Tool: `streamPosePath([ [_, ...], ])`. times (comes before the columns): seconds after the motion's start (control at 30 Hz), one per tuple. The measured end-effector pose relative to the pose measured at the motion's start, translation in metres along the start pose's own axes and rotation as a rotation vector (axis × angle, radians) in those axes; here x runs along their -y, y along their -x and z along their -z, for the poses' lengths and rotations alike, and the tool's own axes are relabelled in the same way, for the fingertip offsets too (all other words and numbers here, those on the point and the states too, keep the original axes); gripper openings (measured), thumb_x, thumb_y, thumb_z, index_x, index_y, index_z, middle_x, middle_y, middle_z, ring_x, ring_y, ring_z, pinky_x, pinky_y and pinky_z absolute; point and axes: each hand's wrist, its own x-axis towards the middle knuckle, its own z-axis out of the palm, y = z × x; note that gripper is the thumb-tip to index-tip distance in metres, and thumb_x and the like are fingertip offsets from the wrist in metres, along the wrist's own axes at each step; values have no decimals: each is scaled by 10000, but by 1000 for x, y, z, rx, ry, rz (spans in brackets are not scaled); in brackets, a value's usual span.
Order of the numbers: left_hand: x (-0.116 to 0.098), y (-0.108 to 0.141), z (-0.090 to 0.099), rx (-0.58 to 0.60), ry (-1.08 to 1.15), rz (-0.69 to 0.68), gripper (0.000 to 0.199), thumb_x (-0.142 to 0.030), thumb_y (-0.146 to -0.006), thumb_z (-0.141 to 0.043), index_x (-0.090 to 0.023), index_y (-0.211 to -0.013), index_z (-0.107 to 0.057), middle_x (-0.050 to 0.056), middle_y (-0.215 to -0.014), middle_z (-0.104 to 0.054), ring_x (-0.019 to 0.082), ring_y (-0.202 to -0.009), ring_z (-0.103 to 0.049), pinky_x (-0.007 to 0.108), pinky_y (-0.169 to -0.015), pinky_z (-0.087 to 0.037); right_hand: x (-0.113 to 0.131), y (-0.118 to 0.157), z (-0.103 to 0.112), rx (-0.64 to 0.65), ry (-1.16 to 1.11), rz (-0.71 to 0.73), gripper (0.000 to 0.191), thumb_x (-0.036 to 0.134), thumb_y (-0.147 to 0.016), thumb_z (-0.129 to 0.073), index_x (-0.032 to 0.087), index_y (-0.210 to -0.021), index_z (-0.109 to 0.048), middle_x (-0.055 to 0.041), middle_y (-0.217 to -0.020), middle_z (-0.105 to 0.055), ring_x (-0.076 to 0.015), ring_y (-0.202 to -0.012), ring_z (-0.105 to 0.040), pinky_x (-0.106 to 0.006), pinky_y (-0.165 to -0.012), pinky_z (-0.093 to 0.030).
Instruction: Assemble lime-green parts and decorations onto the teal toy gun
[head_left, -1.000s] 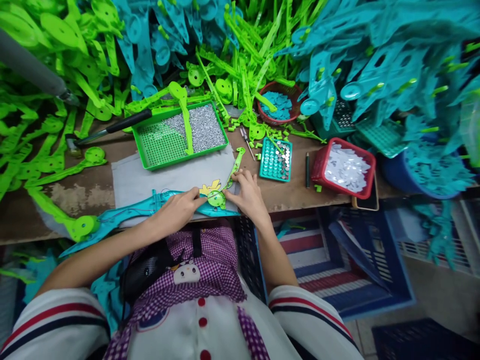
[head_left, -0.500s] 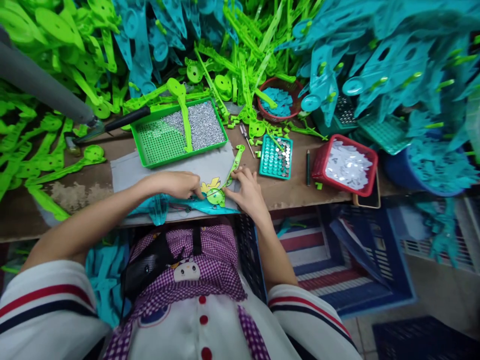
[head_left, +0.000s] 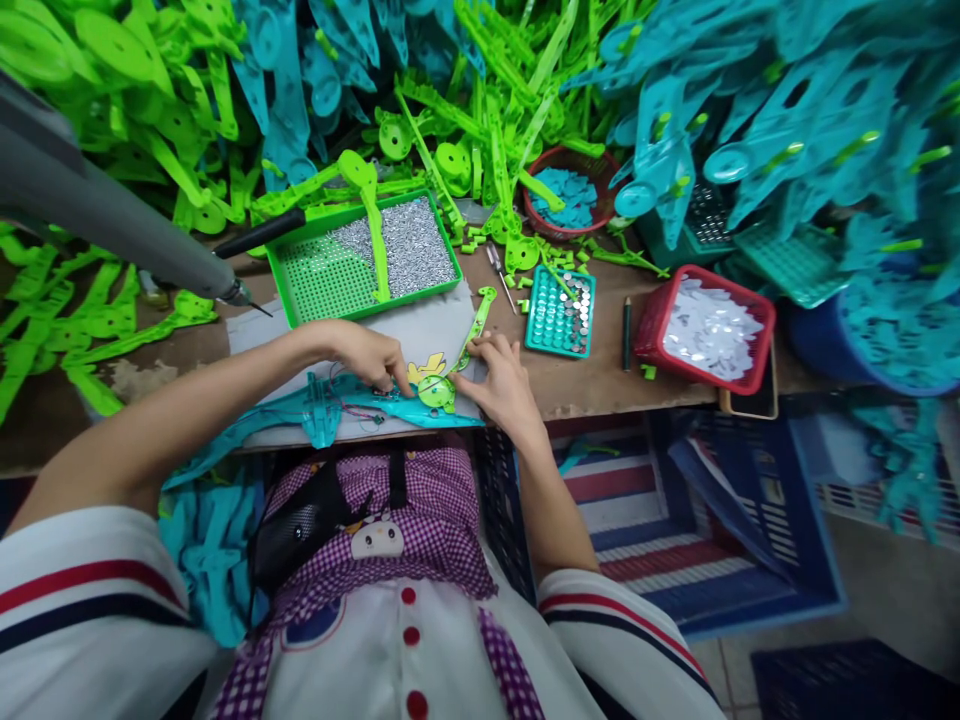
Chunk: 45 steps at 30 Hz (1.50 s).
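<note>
A teal plastic part point(head_left: 322, 408) with thin wires lies along the table's front edge, on a grey cloth. My left hand point(head_left: 367, 358) is over it, fingers bent, fingertips down beside the round end of a green plastic part point(head_left: 435, 393). Whether those fingertips pinch anything is too small to tell. My right hand point(head_left: 501, 382) has its thumb near the round end and its fingers on the arm of the green part, closed on it. A yellow figure shows on the cloth behind the round end.
Behind my hands are a green tray point(head_left: 296, 290) of small metal pieces, a screwdriver point(head_left: 496, 262) and a teal tray point(head_left: 536, 320) of discs. A red basket point(head_left: 652, 335) holds white pieces. A grey tool point(head_left: 150, 220) hangs at left; green and teal parts pile behind.
The left hand has shifted slightly and uncovers more of the teal part and wires. The grey tool at left now hangs with its tip further right. The view has shifted a little.
</note>
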Motion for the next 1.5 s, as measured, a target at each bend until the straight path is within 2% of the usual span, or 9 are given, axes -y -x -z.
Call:
streamPosePath([
  [0.3,-24,-18,4,-38,-226,62,411,-50,-648,-563,-220,-935,-802,5,-726,-737,110,-598,-474,194,-557,-353,1,1,2,10,-4,11,273,369,-807,-627,227,-1040,-630,-101,-1219,-620,-336,-1296,-528,-669,-1175,-219],
  [0.47,-43,-12,-2,-153,-328,207,420,-45,-643,-616,-215,-981,-798,30,-686,-712,137,-597,-507,231,-585,-368,1,0,1,6,-4,-9,268,360,-798,-638,218,-1025,-626,-107,-1234,-615,-337,-1292,-531,-677,-1176,-206],
  [0.67,-46,-9,-3,-194,-372,196,404,-65,-667,-649,-253,-994,-795,39,-767,-715,154,-641,-526,261,-631,-378,2,0,1,1,17,3,259,348,-797,-633,227,-1026,-626,-95,-1202,-625,-327,-1268,-550,-676,-1167,-223],
  [0.83,-51,-7,-12,-266,-379,230,342,-34,-667,-641,-237,-895,-796,60,-821,-695,181,-710,-545,293,-665,-365,2,0,1,0,32,7,253,344,-802,-629,222,-1024,-630,-96,-1209,-619,-319,-1253,-558,-662,-1171,-234],
  [1.03,-30,-3,-38,-585,-473,-9,248,-45,-764,-572,-211,-786,-755,72,-934,-656,223,-951,-555,358,-828,-303,2,0,2,13,37,13,279,365,-814,-630,216,-1049,-626,-100,-1196,-618,-328,-1273,-544,-670,-1169,-226],
  [1.17,-9,6,-72,-836,-479,-102,272,-139,-916,-491,-232,-1001,-732,60,-923,-679,211,-926,-560,366,-821,-283,0,1,1,12,50,29,311,392,-808,-650,213,-1061,-625,-107,-1199,-617,-337,-1253,-558,-677,-1159,-239],
  [1.27,-4,13,-105,-961,-522,-41,340,-155,-967,-424,-228,-1193,-667,91,-1058,-704,237,-965,-570,405,-850,-301,-3,1,-1,-4,51,46,296,389,-814,-644,224,-1059,-625,-106,-1195,-621,-343,-1260,-553,-689,-1149,-251],
  [1.37,-9,15,-132,-967,-646,33,466,-61,-930,-398,-184,-1343,-573,151,-1293,-630,274,-1051,-557,448,-883,-334,-4,1,-2,-4,39,42,292,392,-820,-641,221,-1057,-625,-108,-1188,-623,-344,-1263,-551,-692,-1154,-246],
  [1.5,-15,9,-148,-894,-693,136,635,20,-869,-366,-164,-1473,-429,165,-1448,-510,295,-1103,-535,467,-889,-392,-3,1,-1,3,39,30,300,394,-831,-632,205,-1064,-626,-109,-1172,-624,-337,-1236,-570,-692,-1160,-241],
])
